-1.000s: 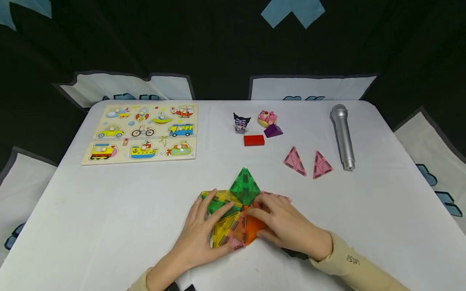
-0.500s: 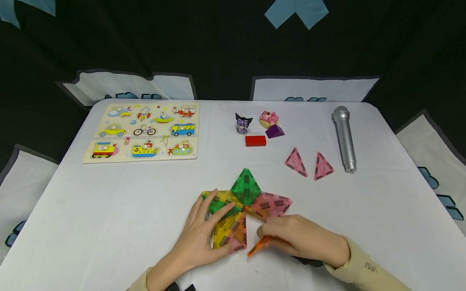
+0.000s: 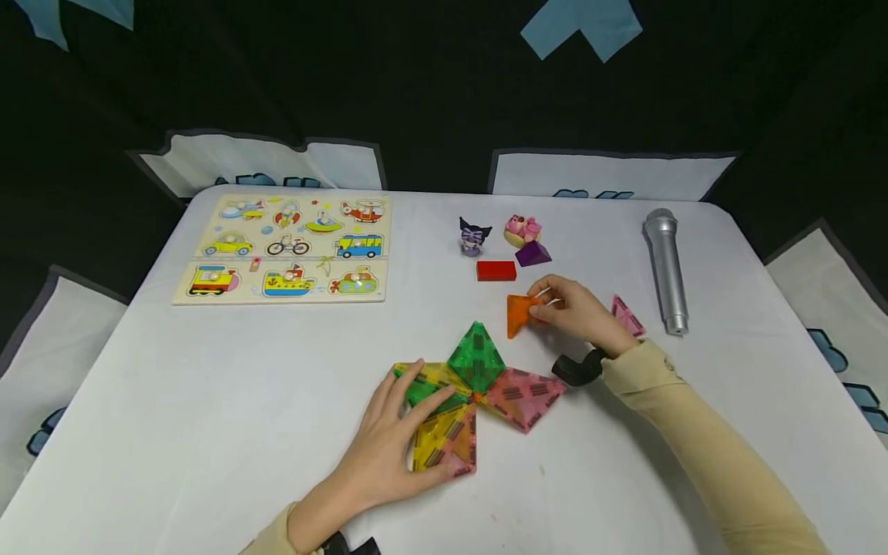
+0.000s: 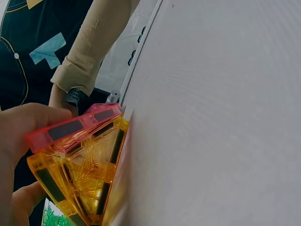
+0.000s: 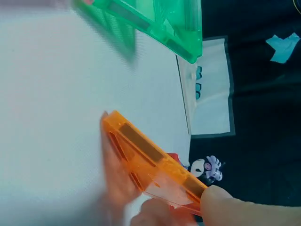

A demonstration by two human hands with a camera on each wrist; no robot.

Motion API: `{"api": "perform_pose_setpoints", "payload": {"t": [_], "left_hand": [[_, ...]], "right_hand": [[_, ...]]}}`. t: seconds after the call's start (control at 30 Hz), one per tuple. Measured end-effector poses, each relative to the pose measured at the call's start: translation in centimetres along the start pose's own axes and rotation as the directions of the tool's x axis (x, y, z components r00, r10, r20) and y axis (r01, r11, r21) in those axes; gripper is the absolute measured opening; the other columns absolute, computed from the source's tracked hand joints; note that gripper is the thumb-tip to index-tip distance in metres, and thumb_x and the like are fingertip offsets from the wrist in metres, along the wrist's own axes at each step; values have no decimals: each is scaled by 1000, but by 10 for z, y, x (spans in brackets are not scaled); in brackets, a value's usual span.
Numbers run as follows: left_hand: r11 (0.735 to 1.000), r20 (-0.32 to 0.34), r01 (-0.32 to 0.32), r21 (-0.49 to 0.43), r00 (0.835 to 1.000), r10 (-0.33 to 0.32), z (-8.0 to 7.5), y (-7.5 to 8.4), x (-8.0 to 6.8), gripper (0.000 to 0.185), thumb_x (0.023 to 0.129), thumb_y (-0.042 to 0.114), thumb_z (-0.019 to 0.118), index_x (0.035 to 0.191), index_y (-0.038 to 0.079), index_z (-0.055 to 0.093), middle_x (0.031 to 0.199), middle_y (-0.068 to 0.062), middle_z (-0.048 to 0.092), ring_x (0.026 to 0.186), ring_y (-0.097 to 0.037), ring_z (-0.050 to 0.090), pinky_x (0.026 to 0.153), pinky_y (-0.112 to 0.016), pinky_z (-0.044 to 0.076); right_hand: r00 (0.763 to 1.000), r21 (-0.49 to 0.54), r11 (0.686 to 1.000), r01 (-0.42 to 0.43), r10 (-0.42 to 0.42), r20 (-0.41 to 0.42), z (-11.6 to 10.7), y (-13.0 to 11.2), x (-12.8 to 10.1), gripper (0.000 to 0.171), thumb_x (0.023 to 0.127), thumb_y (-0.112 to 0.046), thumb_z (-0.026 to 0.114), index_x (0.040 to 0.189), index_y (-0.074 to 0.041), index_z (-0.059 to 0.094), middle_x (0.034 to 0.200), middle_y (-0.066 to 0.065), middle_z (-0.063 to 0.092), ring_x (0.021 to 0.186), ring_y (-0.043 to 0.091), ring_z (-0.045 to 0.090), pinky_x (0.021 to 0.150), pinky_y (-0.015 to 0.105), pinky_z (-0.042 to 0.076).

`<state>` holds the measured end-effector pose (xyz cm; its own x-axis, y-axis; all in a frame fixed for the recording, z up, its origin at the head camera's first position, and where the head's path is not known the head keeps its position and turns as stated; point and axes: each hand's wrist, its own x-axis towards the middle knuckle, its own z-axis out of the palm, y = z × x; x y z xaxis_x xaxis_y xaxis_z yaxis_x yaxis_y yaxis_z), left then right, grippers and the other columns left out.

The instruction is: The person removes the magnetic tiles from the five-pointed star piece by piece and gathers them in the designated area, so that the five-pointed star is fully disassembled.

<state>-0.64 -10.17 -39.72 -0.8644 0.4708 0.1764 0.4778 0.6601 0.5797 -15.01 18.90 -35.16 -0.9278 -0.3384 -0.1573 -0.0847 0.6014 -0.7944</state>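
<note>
Two hands are working on the white table [image 3: 208,401]. Taking the flat tile cluster [image 3: 479,397] near the front middle of the table as the landmark, the left hand [image 3: 395,443] lies flat on its left part, fingers straight and spread over the yellow tiles [image 3: 437,443], pressing and not clasping them. In this cluster I count one green triangle [image 3: 477,356] that points away from the person, one pink tile [image 3: 522,395] on the right side, and yellow tiles on the left and front; how many yellow ones I cannot tell, because the hand covers them. The right hand [image 3: 576,312] is behind and to the right of the cluster, apart from it, and it pinches one orange triangle tile [image 3: 517,312] between the thumb and the fingertips; the tile is tilted, and whether it touches the table I cannot tell. Just to the right of this hand one pink triangle [image 3: 627,316] lies alone. Farther behind the cluster I count two small figures, one dark [image 3: 474,235] and one pink [image 3: 522,229], and also one purple block [image 3: 533,253] and one red block [image 3: 496,270]. One silver microphone [image 3: 667,270] lies far to the right of the cluster, and one wooden vehicle puzzle board [image 3: 284,250] lies behind it to the left.
</note>
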Motion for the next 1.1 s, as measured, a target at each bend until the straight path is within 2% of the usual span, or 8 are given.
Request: {"api": "perform_pose_setpoints", "payload": {"t": [0.17, 0.4, 0.5, 0.6, 0.67, 0.73, 0.87, 1.1], "left_hand": [[1000, 6, -5, -1, 1000, 5, -1, -1, 0, 76, 74, 59, 61, 140, 35, 32, 150, -7, 6, 131, -43, 5, 94, -66, 16], [999, -4, -11, -53, 1000, 11, -1, -3, 0, 60, 83, 47, 56, 138, 35, 35, 150, -8, 8, 131, -44, 5, 94, -66, 14], [997, -10, -10, -74, 1000, 9, -1, -3, 0, 58, 84, 43, 56, 138, 34, 37, 150, -8, 8, 131, -44, 5, 94, -66, 13], [996, -8, -10, -87, 1000, 9, 0, -3, 0, 56, 85, 41, 55, 137, 32, 38, 150, -9, 8, 131, -44, 4, 94, -67, 12], [996, -1, -6, -86, 1000, 6, -1, -2, 0, 55, 86, 41, 55, 138, 33, 38, 150, -9, 8, 131, -44, 3, 94, -67, 12], [997, 1, -3, -81, 1000, 3, -1, -2, 0, 55, 86, 42, 54, 138, 32, 38, 150, -9, 8, 131, -43, 3, 93, -67, 13], [997, -4, -3, -80, 1000, 3, -2, -1, 0, 54, 87, 41, 54, 138, 31, 39, 149, -10, 8, 131, -43, 3, 91, -68, 18], [991, -26, -13, -132, 1000, 10, 0, 0, 1, 54, 85, 33, 58, 137, 27, 41, 149, -11, 10, 132, -39, 3, 89, -68, 21]], "right_hand": [[1000, -118, 993, 24, -25, -2, -1, 6, -4, 29, 88, -13, 58, 113, 3, 57, 106, 20, 57, 85, 29, 57, 76, 39, 47], [995, -176, 980, 94, -85, 58, 3, 10, -14, 39, 89, -10, 57, 124, 5, 51, 123, 21, 52, 104, 34, 54, 86, 45, 43], [983, -235, 955, 181, -183, 13, 8, 0, -26, 40, 89, -11, 58, 125, 4, 50, 128, 21, 47, 112, 35, 48, 90, 47, 39], [960, -328, 909, 259, -278, -14, 15, -19, -48, 37, 88, -14, 60, 121, 1, 54, 118, 16, 54, 100, 28, 54, 81, 40, 46], [945, -350, 881, 318, -326, 40, 23, -33, -66, 34, 87, -16, 62, 118, -2, 58, 102, 8, 59, 86, 18, 55, 71, 32, 47], [936, -338, 873, 352, -324, 138, 36, -45, -83, 38, 86, -20, 62, 120, -3, 57, 99, 4, 60, 78, 11, 53, 65, 27, 47], [918, -310, 881, 356, -268, 292, 73, -55, -106, 59, 85, -28, 64, 132, 0, 42, 111, 7, 58, 91, 11, 55, 75, 28, 48], [936, -258, 904, 342, -305, 175, 113, -43, -118, 85, 76, -31, 73, 138, 3, 26, 117, 10, 50, 100, 14, 51, 82, 33, 45]]}}
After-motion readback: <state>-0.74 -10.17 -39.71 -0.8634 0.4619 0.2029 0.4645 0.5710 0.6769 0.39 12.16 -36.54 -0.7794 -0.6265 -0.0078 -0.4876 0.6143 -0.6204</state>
